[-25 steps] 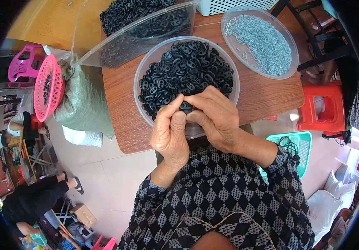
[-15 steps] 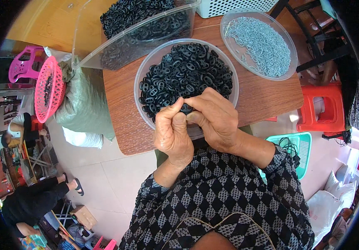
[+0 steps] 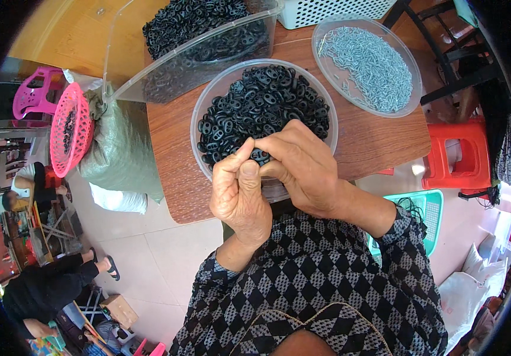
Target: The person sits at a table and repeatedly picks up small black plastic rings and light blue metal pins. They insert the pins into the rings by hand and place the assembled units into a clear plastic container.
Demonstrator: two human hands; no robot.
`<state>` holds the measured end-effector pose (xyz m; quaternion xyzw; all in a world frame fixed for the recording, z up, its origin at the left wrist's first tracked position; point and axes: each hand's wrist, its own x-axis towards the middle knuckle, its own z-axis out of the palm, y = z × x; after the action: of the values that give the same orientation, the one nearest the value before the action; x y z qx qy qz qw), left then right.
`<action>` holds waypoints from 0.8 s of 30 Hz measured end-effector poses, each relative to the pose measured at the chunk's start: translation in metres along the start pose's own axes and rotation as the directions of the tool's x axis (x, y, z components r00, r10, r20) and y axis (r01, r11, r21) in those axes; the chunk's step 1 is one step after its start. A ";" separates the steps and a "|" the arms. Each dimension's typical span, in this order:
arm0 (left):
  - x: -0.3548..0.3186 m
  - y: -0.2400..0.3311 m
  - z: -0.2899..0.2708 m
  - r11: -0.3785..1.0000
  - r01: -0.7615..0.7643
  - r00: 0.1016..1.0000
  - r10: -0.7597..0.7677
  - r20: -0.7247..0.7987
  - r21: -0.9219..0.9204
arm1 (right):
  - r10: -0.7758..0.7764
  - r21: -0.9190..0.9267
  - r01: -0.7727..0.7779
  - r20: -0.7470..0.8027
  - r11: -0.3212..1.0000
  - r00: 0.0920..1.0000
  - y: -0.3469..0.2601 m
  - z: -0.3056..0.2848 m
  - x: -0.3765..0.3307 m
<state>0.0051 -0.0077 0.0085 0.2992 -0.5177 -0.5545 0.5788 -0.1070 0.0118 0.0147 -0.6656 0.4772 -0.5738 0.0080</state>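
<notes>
My left hand [image 3: 239, 199] and my right hand [image 3: 304, 169] meet fingertip to fingertip over the near rim of a clear round tub [image 3: 199, 113]. Pinched between them is a small black oval plastic piece with holes [image 3: 259, 156]; the fingers cover much of it. A heap of similar black pieces [image 3: 267, 107] fills the tub. To the right lies a clear round lid [image 3: 406, 107] spread with small silver screws [image 3: 374, 68]. Whether a screw is also between my fingers I cannot tell.
A large clear bin [image 3: 166, 77] of black pieces stands behind the tub on the wooden table [image 3: 175, 190]. Left are a pink basket [image 3: 69, 133] and a green sack [image 3: 119, 151]. Right are a red stool [image 3: 457, 157] and a teal basket [image 3: 433, 219]. A person sits far left.
Both hands have shifted slightly left. The left fingers and right thumb have loosened a little, and more of the black piece shows between them.
</notes>
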 end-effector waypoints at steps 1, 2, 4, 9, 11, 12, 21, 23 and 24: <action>-0.001 -0.003 0.000 1.000 -0.027 1.000 0.027 0.003 0.013 | -0.021 -0.035 0.021 -0.002 0.999 1.000 0.001 0.001 -0.001; -0.002 -0.005 0.001 0.998 -0.054 0.999 0.054 0.007 0.026 | -0.043 -0.070 0.042 -0.002 0.997 0.999 0.001 0.001 -0.002; -0.002 -0.008 0.000 0.997 -0.070 0.998 0.070 0.003 0.036 | -0.082 -0.111 0.080 -0.015 0.991 0.996 0.001 0.004 -0.002; -0.002 -0.011 0.000 0.996 -0.082 0.996 0.083 -0.043 0.032 | -0.085 -0.086 0.078 -0.078 0.993 0.993 -0.001 0.009 -0.002; -0.002 -0.014 -0.002 0.992 -0.103 0.994 0.105 -0.014 0.079 | -0.082 -0.093 0.074 -0.088 0.993 0.993 -0.001 0.010 -0.002; -0.001 -0.016 -0.003 0.988 -0.115 0.993 0.116 0.003 0.101 | -0.081 -0.099 0.072 -0.095 0.993 0.992 0.000 0.011 -0.001; -0.004 -0.020 0.001 0.946 -0.184 0.981 0.195 -0.018 0.269 | -0.113 -0.176 0.090 -0.125 0.980 0.986 0.000 0.017 -0.002; -0.005 -0.017 0.001 0.957 -0.165 0.983 0.178 -0.034 0.240 | -0.105 -0.166 0.082 -0.131 0.983 0.986 -0.003 0.017 -0.001; -0.001 -0.015 0.007 0.964 -0.167 0.983 0.178 -0.038 0.209 | -0.115 -0.176 0.091 -0.134 0.980 0.984 -0.001 0.013 0.004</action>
<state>-0.0060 -0.0087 -0.0035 0.3264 -0.5796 -0.4371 0.6054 -0.0968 0.0023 0.0141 -0.6448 0.4882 -0.5772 -0.1126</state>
